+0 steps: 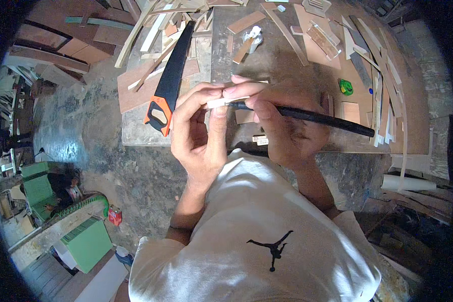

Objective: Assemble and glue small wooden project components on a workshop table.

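Above the table's near edge, my left hand (199,126) pinches a small pale strip (217,103), probably wood, between thumb and fingers. My right hand (292,121) is closed around a slim black pen-shaped tool (334,121). Its narrow tip meets or nearly meets the strip; actual contact cannot be made out. The tool's long end sticks out to the right, past my hand. Just left of my left hand, a handsaw (176,70) with a black blade and orange-and-black handle lies on the table. A small wooden block (259,140) lies at the near edge, below my hands.
Loose wood strips (151,30) pile up at the far left of the worktable (221,65), with more strips (385,75) along the right. A green tape measure (345,86) and a white container (254,38) stand beyond my hands. Green box-like furniture (88,244) occupies the lower left.
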A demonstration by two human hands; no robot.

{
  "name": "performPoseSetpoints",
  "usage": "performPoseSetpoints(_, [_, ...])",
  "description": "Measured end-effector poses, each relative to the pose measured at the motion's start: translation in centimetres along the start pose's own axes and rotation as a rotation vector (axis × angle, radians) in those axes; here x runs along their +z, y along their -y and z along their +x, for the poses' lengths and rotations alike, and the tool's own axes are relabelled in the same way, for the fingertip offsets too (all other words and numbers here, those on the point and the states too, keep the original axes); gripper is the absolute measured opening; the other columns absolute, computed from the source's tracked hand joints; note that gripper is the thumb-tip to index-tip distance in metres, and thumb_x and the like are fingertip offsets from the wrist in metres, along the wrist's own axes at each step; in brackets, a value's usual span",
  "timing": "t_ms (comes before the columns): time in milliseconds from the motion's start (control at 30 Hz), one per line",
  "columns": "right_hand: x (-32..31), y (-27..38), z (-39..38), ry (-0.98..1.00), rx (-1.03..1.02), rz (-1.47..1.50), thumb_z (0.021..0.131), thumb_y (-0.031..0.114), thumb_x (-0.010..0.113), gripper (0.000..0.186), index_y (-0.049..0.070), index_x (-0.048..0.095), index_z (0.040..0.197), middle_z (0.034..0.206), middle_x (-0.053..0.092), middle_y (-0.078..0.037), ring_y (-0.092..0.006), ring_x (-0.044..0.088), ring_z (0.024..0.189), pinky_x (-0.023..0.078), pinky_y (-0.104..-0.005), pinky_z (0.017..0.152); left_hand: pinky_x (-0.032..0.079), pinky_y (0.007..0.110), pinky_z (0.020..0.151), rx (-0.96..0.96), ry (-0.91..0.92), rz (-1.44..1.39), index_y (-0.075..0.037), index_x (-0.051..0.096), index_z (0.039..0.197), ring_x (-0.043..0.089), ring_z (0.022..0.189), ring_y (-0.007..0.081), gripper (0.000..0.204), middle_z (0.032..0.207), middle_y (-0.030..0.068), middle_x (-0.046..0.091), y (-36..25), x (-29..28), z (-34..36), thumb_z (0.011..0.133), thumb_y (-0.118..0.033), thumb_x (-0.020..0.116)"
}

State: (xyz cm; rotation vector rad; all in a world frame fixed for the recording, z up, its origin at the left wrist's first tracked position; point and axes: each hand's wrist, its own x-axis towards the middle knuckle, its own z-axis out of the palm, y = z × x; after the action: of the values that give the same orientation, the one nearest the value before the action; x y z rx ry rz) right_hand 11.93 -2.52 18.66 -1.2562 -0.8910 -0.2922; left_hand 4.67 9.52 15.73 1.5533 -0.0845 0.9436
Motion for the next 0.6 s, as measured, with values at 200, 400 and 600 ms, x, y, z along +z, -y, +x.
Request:
performPoseSetpoints(200, [0.24,0.10,0.01,-0.025,-0.011,-0.007,0.091,0.000,0.072,0.012,-0.002,0.069,0.103,0.100,0.076,-0.013,-0.0246,0.074,0.090,0.059,-0.0405,0.090,0.050,0.037,0.100,-0.009,-0.018,-0.016,0.003,0.054,0.123,0.062,0.114,0.0257,0.027,0.123,0.0225,0.061,0.08,0.03,0.04,0.097,0.008,0.059])
performPoseSetpoints(400, [-0.17,0.46,-0.02,0.002,0.064,-0.065,0.091,-0.001,0.071,0.012,-0.002,0.070,0.103,0.100,0.076,-0.013,-0.0236,0.074,0.090,0.059,-0.0388,0.088,0.049,0.038,0.101,0.000,-0.002,-0.002,0.002,0.053,0.125,0.062,0.114,0.0254,0.027,0.123,0.0213,0.061,-0.17,0.18,0.25,0.099,0.007,0.057])
performPoseSetpoints(600, [-0.09,0.35,0.06,0.026,0.041,-0.052,0.092,-0.002,0.071,0.011,-0.002,0.070,0.103,0.101,0.076,-0.013,-0.0237,0.074,0.091,0.058,-0.0390,0.090,0.049,0.038,0.100,-0.006,0.000,0.010,0.002,0.053,0.125,0.062,0.114,0.0255,0.026,0.122,0.0215,0.061,-0.09,0.02,0.18,0.100,0.005,0.057])
